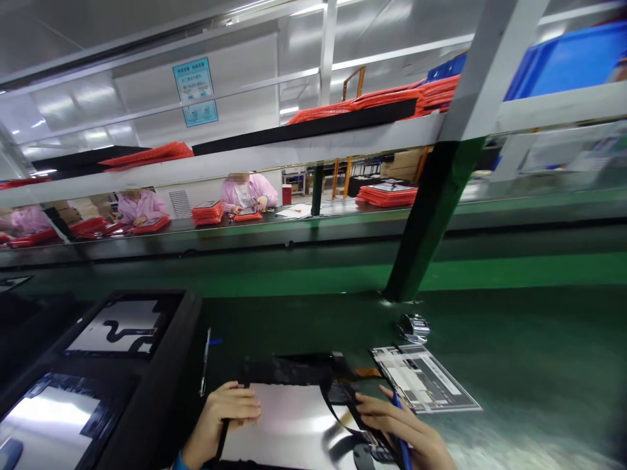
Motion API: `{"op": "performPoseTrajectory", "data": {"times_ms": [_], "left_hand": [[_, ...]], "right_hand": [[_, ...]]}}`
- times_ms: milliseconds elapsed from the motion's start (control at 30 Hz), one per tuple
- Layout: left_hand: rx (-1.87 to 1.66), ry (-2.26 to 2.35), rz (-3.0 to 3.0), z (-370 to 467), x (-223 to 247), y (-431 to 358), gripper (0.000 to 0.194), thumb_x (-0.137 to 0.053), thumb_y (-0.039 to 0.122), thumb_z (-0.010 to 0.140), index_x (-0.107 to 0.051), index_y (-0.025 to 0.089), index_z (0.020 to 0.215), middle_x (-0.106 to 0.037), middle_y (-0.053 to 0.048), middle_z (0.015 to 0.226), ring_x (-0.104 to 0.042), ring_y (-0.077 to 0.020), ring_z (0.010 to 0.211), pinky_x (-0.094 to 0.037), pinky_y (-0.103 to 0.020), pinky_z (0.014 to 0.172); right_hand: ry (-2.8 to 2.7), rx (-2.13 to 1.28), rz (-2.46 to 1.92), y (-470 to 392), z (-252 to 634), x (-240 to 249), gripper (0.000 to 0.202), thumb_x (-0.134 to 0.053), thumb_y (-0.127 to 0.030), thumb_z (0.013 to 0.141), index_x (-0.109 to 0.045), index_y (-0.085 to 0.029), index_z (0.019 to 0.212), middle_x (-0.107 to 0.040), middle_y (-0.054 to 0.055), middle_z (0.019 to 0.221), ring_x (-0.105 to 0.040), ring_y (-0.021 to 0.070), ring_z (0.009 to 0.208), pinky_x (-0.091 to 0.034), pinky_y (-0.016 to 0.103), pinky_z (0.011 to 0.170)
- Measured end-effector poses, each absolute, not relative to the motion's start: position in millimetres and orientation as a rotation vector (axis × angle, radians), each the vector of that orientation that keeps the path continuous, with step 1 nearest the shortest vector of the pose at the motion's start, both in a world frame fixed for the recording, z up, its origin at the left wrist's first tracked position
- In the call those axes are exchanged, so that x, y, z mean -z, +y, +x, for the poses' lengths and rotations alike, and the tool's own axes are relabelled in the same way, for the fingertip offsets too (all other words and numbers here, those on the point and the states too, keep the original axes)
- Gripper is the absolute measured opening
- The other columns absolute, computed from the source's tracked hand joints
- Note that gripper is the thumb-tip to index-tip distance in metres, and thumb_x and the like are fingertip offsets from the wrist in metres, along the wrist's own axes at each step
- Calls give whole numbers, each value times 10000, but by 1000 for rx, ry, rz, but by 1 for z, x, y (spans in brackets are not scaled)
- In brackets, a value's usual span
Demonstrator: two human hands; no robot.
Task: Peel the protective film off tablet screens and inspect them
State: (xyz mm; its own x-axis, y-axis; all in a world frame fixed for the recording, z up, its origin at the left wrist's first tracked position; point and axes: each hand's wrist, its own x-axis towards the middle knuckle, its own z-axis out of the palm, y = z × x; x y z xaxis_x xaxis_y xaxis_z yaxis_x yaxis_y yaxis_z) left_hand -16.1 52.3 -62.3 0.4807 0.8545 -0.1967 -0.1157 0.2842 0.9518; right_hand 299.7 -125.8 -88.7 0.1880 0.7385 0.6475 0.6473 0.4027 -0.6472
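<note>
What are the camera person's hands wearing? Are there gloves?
No gloves: the left hand and right hand are both bare, with no rings that I can see. A bit of blue cuff peeks out at the left wrist; no sleeve shows on the right.

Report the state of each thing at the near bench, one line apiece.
Panel: silver face up, between the hands
Left hand: fingers bent over the panel's left edge
Right hand: on the panel's right side
Blue tool: held in the right hand
Slim tool: lying on the bench
Board: lying flat
Shiny object: resting beyond the board
Tray panels: silver faces up
</note>
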Motion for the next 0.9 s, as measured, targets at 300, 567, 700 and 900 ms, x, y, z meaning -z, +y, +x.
{"op": "performPoseTrajectory", "data": {"times_ms": [300,567,700,900], "left_hand": [[-759,422,2619,-22,53,40,301,-540,172,919,-681,299,1153,-722,-24,1136,-622,-215,1152,-471,-400,1034],[-526,480,2871,-15,56,41,455,-468,64,911,-581,307,1279,-650,-5,1270,-550,-203,1242,-419,-442,1080],[-455,542,2920,-14,51,40,532,-419,8,876,-579,317,1279,-626,11,1297,-531,-211,1261,-402,-494,1084],[-300,573,2967,-15,42,42,628,-350,-28,822,-593,350,1261,-599,51,1323,-542,-215,1255,-475,-476,1035]], "right_hand": [[-1534,77,-1379,-123,324,102,309,-475,-395,980,-760,-276,971,-728,45,1025,-695,214,953,-503,308,983],[-823,-374,-1239,-115,291,73,410,-431,-524,958,-612,-193,798,-627,44,780,-513,132,486,-460,255,449],[-819,-430,-1385,-96,281,71,511,-526,-609,880,-534,-197,577,-477,-17,484,-456,133,412,-385,244,397],[-831,-281,-1486,-84,281,74,586,-585,-670,800,-403,-219,473,-445,-26,409,-441,131,398,-400,257,455]]}}
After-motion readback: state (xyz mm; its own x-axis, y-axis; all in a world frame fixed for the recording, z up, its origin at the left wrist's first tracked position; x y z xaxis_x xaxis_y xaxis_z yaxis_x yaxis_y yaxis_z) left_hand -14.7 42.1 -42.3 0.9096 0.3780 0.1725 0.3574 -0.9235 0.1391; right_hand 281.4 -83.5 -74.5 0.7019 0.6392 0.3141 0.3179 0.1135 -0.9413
